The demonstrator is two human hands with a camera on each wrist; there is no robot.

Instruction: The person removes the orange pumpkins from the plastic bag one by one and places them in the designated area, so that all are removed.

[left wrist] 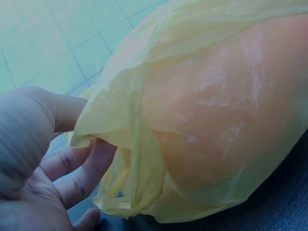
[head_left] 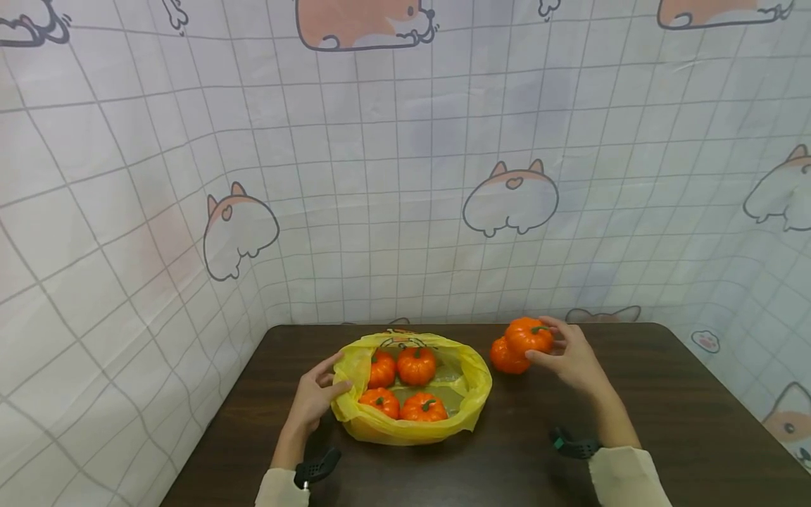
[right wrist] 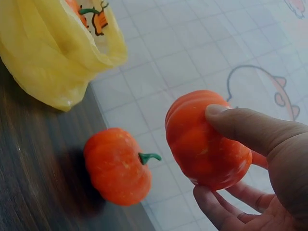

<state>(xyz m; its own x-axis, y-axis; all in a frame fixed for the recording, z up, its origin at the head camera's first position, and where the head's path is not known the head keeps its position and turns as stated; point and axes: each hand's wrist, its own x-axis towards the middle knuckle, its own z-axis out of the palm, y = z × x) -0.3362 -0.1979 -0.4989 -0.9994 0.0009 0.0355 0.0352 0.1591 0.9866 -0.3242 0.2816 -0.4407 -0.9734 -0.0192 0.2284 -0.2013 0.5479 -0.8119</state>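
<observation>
A yellow plastic bag stands wide-mouthed on the table with several small orange pumpkins inside. My left hand pinches the bag's left rim between thumb and fingers; in the left wrist view the thin film lies between them. Right of the bag, my right hand holds an orange pumpkin with a green stem, thumb on one side and fingers on the other. Another pumpkin rests on the table just behind and below it; the right wrist view shows this pumpkin apart from the held pumpkin.
The dark wooden table spans the front. A white gridded cloth with cartoon dogs hangs behind the table and at both sides. Each wrist wears a black band, the left band and the right band.
</observation>
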